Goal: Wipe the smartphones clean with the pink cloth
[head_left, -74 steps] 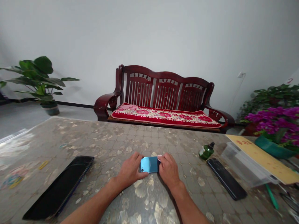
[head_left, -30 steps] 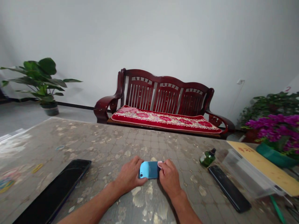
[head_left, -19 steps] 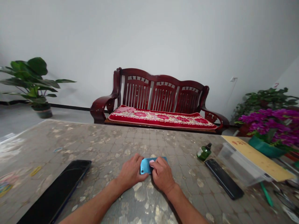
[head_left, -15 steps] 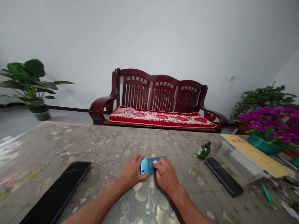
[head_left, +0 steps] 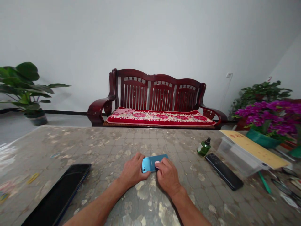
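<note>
A blue phone [head_left: 150, 162] lies back side up on the patterned tablecloth, its camera at the lower left corner. My left hand [head_left: 134, 168] grips its left end, with the thumb along the near edge and the fingers at the far edge. My right hand [head_left: 168, 175] is closed over the phone's right part. Between its thumb and curled fingers shows a small pale pink piece [head_left: 156, 163], pressed against the phone's back; its kind cannot be made out. The right hand's fingers hide the phone's right end.
A black tablet [head_left: 58, 191] lies at left, near a yellow band [head_left: 33, 178]. To the right are a green pump bottle [head_left: 204, 147], a black phone [head_left: 224, 171], a clear plastic box [head_left: 237, 157] under a yellow board [head_left: 256, 149], a green pen [head_left: 265, 182] and purple flowers [head_left: 270, 116].
The view has shifted slightly. Both hands stay on the blue phone, and the right hand's pale piece remains on its back, with little visible movement.
</note>
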Demonstrator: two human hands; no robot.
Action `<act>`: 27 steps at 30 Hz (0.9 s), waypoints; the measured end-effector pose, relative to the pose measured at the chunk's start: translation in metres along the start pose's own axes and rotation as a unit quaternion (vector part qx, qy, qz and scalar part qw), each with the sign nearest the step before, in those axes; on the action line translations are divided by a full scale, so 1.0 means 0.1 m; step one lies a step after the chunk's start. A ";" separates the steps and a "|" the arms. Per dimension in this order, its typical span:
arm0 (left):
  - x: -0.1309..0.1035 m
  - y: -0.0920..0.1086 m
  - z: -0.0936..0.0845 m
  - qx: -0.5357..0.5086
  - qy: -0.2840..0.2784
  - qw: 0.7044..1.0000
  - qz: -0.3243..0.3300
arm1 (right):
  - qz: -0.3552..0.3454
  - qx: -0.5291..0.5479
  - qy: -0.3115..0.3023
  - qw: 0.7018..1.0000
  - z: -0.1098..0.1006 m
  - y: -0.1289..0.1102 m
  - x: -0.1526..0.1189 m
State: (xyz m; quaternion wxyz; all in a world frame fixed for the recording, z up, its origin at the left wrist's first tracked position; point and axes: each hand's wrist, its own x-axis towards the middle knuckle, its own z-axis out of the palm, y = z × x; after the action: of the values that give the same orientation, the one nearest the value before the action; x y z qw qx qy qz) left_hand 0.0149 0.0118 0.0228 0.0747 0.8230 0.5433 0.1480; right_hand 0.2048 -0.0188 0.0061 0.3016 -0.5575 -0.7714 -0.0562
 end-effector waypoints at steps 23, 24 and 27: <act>0.00 -0.03 0.01 -0.036 -0.029 0.999 -0.010 | 0.057 0.064 0.033 0.996 -0.02 0.28 -0.07; 0.00 -0.03 0.01 -0.036 -0.029 0.999 -0.010 | 0.056 0.061 0.033 0.996 -0.02 0.28 -0.07; 0.00 -0.02 0.00 -0.032 -0.032 0.999 -0.011 | 0.055 0.048 0.034 0.997 -0.04 0.27 -0.06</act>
State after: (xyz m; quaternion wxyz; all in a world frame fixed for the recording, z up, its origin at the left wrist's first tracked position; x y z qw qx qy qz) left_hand 0.0128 0.0125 0.0221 0.1202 0.8182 0.5450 0.1381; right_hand 0.2314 -0.0152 -0.0003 0.3565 -0.5815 -0.7310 -0.0216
